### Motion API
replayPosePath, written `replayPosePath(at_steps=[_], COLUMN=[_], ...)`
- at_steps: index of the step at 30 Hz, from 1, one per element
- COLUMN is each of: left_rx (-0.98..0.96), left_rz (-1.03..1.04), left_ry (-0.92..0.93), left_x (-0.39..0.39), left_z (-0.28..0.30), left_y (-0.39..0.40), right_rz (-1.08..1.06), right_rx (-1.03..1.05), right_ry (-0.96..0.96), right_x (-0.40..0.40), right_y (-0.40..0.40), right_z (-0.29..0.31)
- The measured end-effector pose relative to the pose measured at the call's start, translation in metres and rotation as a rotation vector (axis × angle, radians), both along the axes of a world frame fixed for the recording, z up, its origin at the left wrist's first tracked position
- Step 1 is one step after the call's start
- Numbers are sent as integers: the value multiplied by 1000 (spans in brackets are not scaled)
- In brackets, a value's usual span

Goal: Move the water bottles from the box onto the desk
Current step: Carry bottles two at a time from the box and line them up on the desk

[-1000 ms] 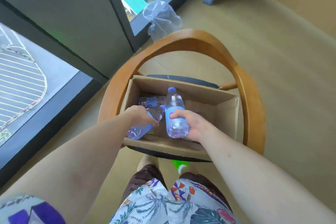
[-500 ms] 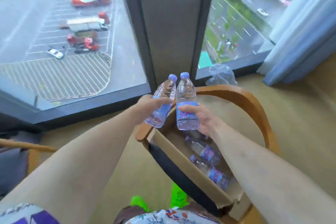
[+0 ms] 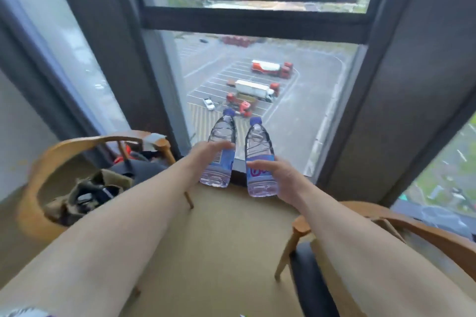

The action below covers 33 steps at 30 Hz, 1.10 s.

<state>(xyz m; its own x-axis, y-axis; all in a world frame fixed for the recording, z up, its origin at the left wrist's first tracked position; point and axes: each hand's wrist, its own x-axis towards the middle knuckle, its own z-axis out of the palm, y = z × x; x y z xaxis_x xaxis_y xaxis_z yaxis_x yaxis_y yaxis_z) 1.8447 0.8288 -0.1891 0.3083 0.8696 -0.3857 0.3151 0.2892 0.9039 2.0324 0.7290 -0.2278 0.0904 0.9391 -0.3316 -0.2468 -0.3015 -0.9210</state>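
Head view is showing two bare forearms extending forward over the tan floor (image 3: 219, 252), toward the window (image 3: 270, 80), which serves as the reference landmark. Nearest the camera, well short of the window and right of it, a wooden chair with a dark seat (image 3: 316, 288) is standing on the floor. The left hand (image 3: 206, 153) is gripping the left water bottle (image 3: 219, 154) around its blue label, fingers curled across the front. The right hand (image 3: 282, 175) is gripping the right water bottle (image 3: 260, 162) at its label, thumb lying across the front. Both bottles are being held upright in the air, blue caps up, side by side but apart, just in front of the lower window pane and above the floor. Left of the window, a second wooden chair (image 3: 64, 152) is holding a heap of bags and dark items (image 3: 95, 190). Beyond the glass, a parking lot with trucks (image 3: 257, 85) is lying far below.
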Motion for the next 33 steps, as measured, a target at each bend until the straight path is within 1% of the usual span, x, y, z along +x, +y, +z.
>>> replayPosePath(at_steps=[6, 11, 16, 22, 26, 29, 33], left_rx=[20, 119, 52, 32, 31, 60, 82], left_rz=[312, 623, 861, 1169, 1388, 1548, 1679], left_ry=[-86, -33, -33, -10, -19, -5, -17], left_x=[-201, -363, -501, -626, -693, -745, -817], left_z=[18, 22, 21, 14, 9, 2, -5], left_y=[-19, -59, -117, -198, -245, -267, -278], right_rz=[203, 374, 587, 884, 1071, 1192, 1315], right_rx=[16, 14, 16, -25, -46, -54, -36], right_ry=[7, -10, -27, -56, -16, -12, -43], right_x=[-184, -343, -493, -647, -744, -814, -908], right_y=[38, 50, 42, 19, 2, -8, -7], right_z=[22, 28, 28, 25, 23, 20, 18])
